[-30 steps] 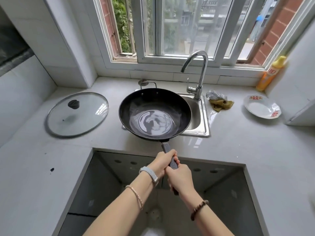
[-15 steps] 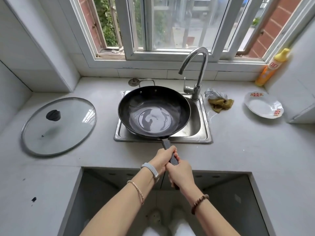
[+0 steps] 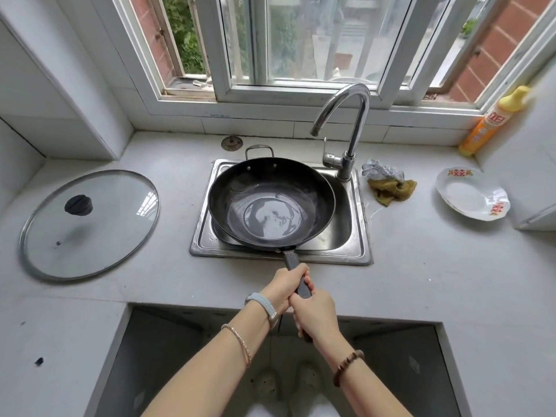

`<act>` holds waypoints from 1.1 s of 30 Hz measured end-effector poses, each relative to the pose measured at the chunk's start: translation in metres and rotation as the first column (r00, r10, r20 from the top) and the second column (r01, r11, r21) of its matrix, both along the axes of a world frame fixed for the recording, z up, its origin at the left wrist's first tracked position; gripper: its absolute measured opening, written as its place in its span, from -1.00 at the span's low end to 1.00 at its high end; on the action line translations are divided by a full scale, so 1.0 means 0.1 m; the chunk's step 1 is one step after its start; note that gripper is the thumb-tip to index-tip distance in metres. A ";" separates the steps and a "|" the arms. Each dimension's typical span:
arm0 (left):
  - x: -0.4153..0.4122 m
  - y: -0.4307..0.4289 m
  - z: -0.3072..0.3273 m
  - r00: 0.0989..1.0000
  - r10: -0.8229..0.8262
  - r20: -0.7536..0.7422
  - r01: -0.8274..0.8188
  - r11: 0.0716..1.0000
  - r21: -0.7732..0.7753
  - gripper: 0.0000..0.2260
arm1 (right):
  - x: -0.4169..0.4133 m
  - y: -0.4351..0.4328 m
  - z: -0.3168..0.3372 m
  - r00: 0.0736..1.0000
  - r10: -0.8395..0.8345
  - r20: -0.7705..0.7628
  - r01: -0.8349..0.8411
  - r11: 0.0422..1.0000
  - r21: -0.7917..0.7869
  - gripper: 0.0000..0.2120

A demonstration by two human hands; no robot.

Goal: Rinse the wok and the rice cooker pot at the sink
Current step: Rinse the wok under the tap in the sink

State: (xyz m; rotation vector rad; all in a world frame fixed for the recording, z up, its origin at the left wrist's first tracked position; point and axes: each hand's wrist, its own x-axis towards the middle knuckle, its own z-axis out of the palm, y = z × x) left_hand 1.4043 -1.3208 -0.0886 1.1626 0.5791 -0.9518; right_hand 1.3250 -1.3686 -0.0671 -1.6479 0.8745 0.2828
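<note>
A black wok (image 3: pixel 270 203) sits over the steel sink (image 3: pixel 359 248), tilted little, with a pool of liquid in its bottom. Its dark handle (image 3: pixel 296 273) points toward me. My left hand (image 3: pixel 284 285) grips the handle nearer the pan. My right hand (image 3: pixel 316 311) grips it just behind, closer to me. The chrome tap (image 3: pixel 350 127) curves over the sink's right rear; no water runs from it. No rice cooker pot is in view.
A glass lid (image 3: pixel 90 224) lies on the counter at left. Cloths (image 3: pixel 388 185), a white plate (image 3: pixel 472 197) and a yellow detergent bottle (image 3: pixel 493 121) are to the right. A sink strainer (image 3: pixel 232 143) lies behind the sink. An open cutout (image 3: pixel 180 356) gapes in the counter below my arms.
The wok has come lower and sits over the sink basin. Both hands keep their hold on the handle. My view has tipped down and closer.
</note>
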 end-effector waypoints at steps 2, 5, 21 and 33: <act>0.01 0.00 -0.03 1.000 0.000 -0.006 0.000 1.000 -0.004 -0.81 | 0.00 -0.01 -0.03 1.000 0.011 -0.006 -0.011 1.000 -0.018 -0.92; 0.00 0.00 -0.06 1.000 -0.010 -0.019 0.010 1.000 -0.011 -0.80 | -0.01 0.00 -0.07 1.000 0.018 -0.011 -0.018 0.999 -0.027 -0.93; -0.06 0.08 -0.12 0.986 -0.129 0.104 0.130 0.992 0.005 -0.84 | -0.02 -0.19 -0.09 0.981 0.182 -0.069 -0.182 0.983 0.008 -0.95; -0.01 0.33 0.06 0.899 -0.315 0.305 0.234 0.933 0.274 -0.88 | -0.02 -0.19 -0.01 0.966 0.252 -0.051 -0.257 0.957 -0.138 -0.61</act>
